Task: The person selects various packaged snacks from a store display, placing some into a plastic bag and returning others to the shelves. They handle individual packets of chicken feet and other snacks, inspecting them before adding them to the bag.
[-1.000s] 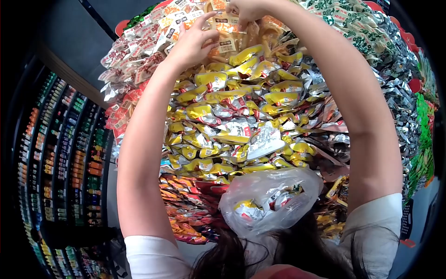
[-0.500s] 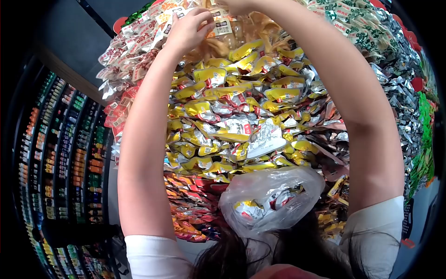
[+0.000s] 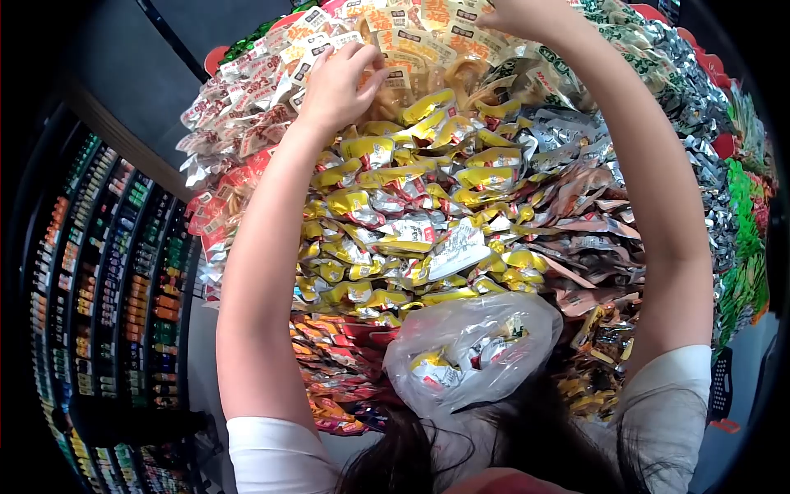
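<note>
Head view: L hand (image 3: 341, 86), fingers loosely curved, thumb apart, by tan pkts (image 3: 403, 48); R hand (image 3: 522, 15) partly out of frame at their R side, grip couldn't be told. Tan pkts lay beyond yellow pkts (image 3: 366, 151). Light fingertip pressure prob. best w/ glossy film.

No wording reads with certainty: the orange Chinese characters (image 3: 467, 45) on clear packets (image 3: 397, 79) blur.

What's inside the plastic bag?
The plastic bag holds a few packets, mostly white and silver with some yellow. Overlap and cloudy plastic hide the lower ones, so no count.
</note>
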A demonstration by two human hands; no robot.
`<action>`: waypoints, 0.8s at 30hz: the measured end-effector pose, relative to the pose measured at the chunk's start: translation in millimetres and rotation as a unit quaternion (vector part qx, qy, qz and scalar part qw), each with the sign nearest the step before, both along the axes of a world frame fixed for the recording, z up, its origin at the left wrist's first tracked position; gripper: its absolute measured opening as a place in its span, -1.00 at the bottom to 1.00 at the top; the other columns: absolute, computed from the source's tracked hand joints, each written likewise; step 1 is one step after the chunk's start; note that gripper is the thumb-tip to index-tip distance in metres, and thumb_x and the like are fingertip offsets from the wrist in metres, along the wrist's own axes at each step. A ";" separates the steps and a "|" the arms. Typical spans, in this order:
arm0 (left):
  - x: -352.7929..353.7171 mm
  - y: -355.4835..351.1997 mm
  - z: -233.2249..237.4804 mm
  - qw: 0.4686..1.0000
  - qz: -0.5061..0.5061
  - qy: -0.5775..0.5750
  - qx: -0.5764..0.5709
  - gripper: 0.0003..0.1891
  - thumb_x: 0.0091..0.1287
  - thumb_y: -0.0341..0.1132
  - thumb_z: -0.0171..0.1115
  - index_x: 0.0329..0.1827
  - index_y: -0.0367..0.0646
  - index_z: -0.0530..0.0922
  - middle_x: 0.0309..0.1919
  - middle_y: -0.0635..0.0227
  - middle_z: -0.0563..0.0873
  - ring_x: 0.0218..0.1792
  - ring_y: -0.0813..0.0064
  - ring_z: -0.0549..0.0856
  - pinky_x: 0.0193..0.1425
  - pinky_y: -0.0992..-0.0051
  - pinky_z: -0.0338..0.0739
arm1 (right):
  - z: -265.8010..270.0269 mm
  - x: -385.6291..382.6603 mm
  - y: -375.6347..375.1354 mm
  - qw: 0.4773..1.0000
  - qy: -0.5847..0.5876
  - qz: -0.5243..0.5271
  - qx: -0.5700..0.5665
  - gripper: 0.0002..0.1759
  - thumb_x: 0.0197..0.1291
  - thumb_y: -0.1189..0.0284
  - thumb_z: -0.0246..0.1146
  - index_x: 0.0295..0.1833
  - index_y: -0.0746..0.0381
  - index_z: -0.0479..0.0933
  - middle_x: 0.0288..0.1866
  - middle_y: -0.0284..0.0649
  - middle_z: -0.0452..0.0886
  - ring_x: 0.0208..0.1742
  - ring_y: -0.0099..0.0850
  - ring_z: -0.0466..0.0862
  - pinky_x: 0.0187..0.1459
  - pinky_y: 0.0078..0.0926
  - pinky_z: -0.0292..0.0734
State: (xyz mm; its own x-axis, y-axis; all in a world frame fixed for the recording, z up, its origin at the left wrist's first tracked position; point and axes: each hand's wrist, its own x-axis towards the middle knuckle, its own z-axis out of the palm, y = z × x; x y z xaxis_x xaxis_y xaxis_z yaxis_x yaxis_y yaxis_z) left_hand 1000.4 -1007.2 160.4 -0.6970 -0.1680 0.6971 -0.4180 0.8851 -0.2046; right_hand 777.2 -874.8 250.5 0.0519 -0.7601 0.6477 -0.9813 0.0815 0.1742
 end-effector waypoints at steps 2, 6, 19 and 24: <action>-4.4 5.7 3.5 0.996 0.027 0.029 0.079 -0.75 0.24 -0.17 0.23 -0.20 -0.13 0.44 -0.23 0.34 0.60 -0.12 0.24 0.57 0.03 0.28 0.42 | -21.0 -20.6 -22.0 0.999 0.017 0.043 0.019 -0.68 -0.10 0.28 0.32 -0.24 0.25 0.58 -0.39 -0.03 0.64 -0.30 -0.06 0.64 -0.24 -0.19 0.53; -27.2 8.3 7.7 0.993 0.022 0.096 -0.059 -0.61 0.23 -0.09 0.24 0.03 -0.03 0.40 -0.26 0.27 0.65 -0.10 0.23 0.59 0.07 0.23 0.41 | -49.2 -14.4 -46.6 0.995 0.073 -0.054 0.051 -0.79 -0.03 0.55 0.24 -0.20 0.27 0.56 -0.31 -0.06 0.63 -0.20 -0.16 0.67 -0.20 -0.26 0.61; -50.5 -8.0 19.6 0.991 0.097 -0.006 0.090 -0.72 0.19 -0.03 0.24 -0.20 0.02 0.66 -0.49 0.36 0.70 -0.42 0.35 0.68 -0.24 0.34 0.53 | -39.5 1.4 -44.0 0.992 -0.024 0.122 -0.027 -0.64 0.21 0.15 0.17 -0.33 0.25 0.59 -0.48 -0.12 0.61 -0.37 -0.22 0.65 -0.30 -0.25 0.53; -60.8 -1.9 20.3 0.974 0.174 -0.066 0.130 -0.73 0.22 0.03 0.18 -0.23 0.11 0.67 -0.48 0.41 0.72 -0.35 0.34 0.69 -0.19 0.31 0.52 | 8.9 -14.8 4.4 0.998 -0.064 -0.005 -0.019 -0.71 -0.11 0.29 0.32 -0.29 0.24 0.61 -0.47 -0.02 0.62 -0.38 -0.05 0.63 -0.27 -0.20 0.52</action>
